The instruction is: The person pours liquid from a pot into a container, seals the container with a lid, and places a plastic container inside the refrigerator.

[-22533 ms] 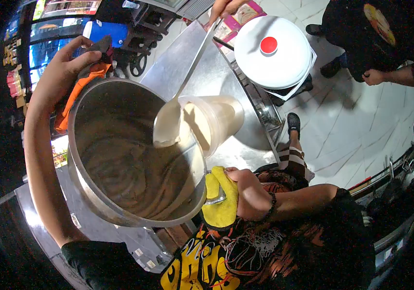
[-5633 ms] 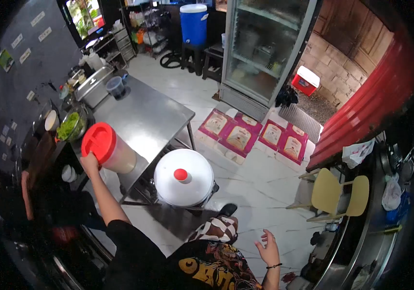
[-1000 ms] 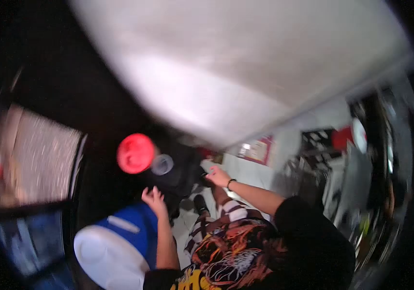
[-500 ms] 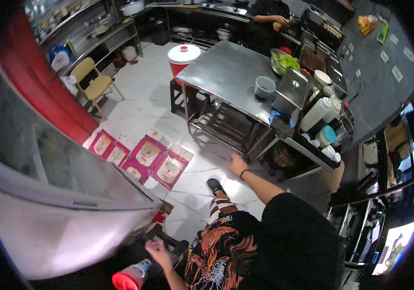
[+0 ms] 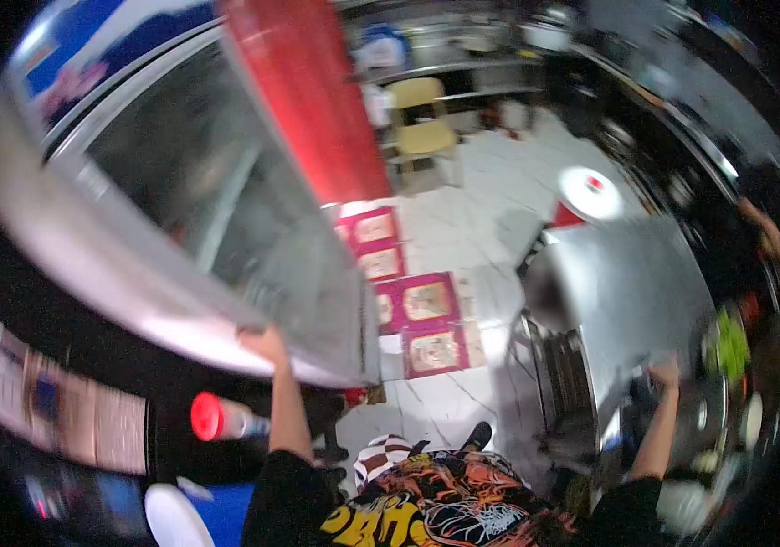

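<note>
My left hand (image 5: 265, 346) is at the lower edge of the glass-fronted refrigerator door (image 5: 317, 360), with its fingers curled on the frame. My right hand (image 5: 666, 372) reaches over the near end of the steel table (image 5: 631, 283). It is beside or touching a see-through container (image 5: 642, 383); motion blur hides its fingers and any contact. A bowl of green leaves (image 5: 729, 345) stands to the right of this hand. Below my left forearm is a clear container with a red lid (image 5: 210, 417).
Flattened pink cardboard (image 5: 431, 324) lies on the white tiled floor. A red bucket with a white lid (image 5: 590, 193) stands beyond the table. A yellow folding chair (image 5: 422, 118) is near the red curtain (image 5: 308, 100). At the far right is another person's arm (image 5: 764, 228).
My view has swung left toward the refrigerator. My left hand has risen to its door. My right hand has moved from above the floor to over the table's near end.
</note>
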A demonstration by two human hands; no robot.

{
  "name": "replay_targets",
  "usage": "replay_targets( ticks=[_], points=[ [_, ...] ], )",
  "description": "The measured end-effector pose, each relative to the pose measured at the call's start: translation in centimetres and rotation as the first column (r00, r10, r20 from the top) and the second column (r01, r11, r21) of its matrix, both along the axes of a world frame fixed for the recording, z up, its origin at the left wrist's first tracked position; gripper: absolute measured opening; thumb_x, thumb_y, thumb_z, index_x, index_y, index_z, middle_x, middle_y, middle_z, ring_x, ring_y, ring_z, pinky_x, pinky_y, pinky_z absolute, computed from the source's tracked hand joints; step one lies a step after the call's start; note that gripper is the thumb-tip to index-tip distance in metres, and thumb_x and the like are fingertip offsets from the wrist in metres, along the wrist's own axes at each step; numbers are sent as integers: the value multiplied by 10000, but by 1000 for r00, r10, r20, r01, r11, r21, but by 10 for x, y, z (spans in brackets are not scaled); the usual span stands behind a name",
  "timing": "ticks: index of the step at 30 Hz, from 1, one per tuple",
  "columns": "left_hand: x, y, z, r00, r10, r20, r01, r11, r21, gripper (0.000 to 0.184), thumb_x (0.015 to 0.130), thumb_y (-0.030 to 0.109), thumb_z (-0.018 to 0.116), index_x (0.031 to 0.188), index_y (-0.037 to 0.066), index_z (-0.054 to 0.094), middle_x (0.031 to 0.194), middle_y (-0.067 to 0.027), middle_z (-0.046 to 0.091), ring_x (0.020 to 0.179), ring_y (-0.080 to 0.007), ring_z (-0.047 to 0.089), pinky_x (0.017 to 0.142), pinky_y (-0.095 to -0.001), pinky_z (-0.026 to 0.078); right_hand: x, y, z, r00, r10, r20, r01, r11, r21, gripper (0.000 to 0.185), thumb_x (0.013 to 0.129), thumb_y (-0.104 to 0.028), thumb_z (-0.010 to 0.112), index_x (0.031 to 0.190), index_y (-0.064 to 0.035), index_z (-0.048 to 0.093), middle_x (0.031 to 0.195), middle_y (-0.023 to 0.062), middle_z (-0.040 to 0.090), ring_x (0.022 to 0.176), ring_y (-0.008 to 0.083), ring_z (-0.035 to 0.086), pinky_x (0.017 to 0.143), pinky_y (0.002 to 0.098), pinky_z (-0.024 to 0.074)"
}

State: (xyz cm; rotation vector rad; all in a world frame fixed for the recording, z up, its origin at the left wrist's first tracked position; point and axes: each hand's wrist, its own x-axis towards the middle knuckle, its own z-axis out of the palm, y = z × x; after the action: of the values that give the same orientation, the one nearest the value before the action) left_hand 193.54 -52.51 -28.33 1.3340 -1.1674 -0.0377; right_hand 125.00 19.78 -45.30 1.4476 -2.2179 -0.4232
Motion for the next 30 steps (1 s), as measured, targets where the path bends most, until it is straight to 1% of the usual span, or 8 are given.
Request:
replay_targets(
  ticks=[2,8,10,19,22,25,27,30],
  points=[
    [-2,7,9,997,80,-24,-72,973,219,570,548,83,680,1057,-21,445,985,-224,485,935,-364,472,854,-412,383,58,-60,89,332,-602,726,823,561,88,1038,561,-342,781,1385,-85,204,1273,209,453,1191,357,418,998,432,344],
    [-23,15,20,979,147,-141,-110,963,244,558,556,103,661,1039,-24,414,992,-209,443,922,-371,447,828,-424,367,123,-146,146,388,-689,612,853,519,44,1079,588,-437,760,1419,-178,122,1357,315,256,1216,437,351,979,473,348],
    [-35,28,5,987,93,-131,-59,968,242,550,580,154,690,1021,-36,422,970,-192,446,914,-351,446,830,-411,365,151,-197,192,185,-756,628,918,362,164,1107,543,-419,786,1415,-181,147,1322,301,320,1207,422,363,986,466,338],
    [-135,86,22,946,-321,-40,323,933,156,678,583,408,780,992,-39,478,956,-169,466,905,-323,453,817,-409,356,183,-303,191,480,-529,700,733,680,12,985,446,-294,811,1299,-114,352,1195,248,460,1163,405,386,967,491,324],
    [-164,74,16,865,-495,80,461,847,264,696,576,395,788,1033,-17,464,996,-166,462,953,-321,451,846,-410,359,251,-366,240,452,-145,880,393,918,-51,1012,400,-263,812,1289,-120,349,1130,243,475,1130,425,393,950,480,339],
    [-176,59,19,642,-716,274,686,696,212,662,647,409,759,1071,4,451,1013,-138,464,965,-307,456,886,-419,332,309,-429,252,369,-28,929,161,986,-34,1007,391,-278,807,1283,-136,361,1209,251,376,1110,429,392,947,455,361],
    [-163,41,18,520,-829,206,837,542,68,590,723,401,709,1085,17,445,998,-128,503,948,-272,491,847,-382,377,343,-474,275,271,5,962,-24,1000,2,1020,406,-299,804,1303,-129,347,1227,294,363,1158,455,349,975,463,336],
    [-114,20,6,252,-965,-73,918,215,333,511,787,357,650,1111,20,443,936,-127,549,852,-271,547,755,-354,437,387,-544,304,285,-27,958,-167,983,78,1040,443,-342,788,1343,-133,311,1286,363,304,1228,476,285,1007,466,303]
  ],
)
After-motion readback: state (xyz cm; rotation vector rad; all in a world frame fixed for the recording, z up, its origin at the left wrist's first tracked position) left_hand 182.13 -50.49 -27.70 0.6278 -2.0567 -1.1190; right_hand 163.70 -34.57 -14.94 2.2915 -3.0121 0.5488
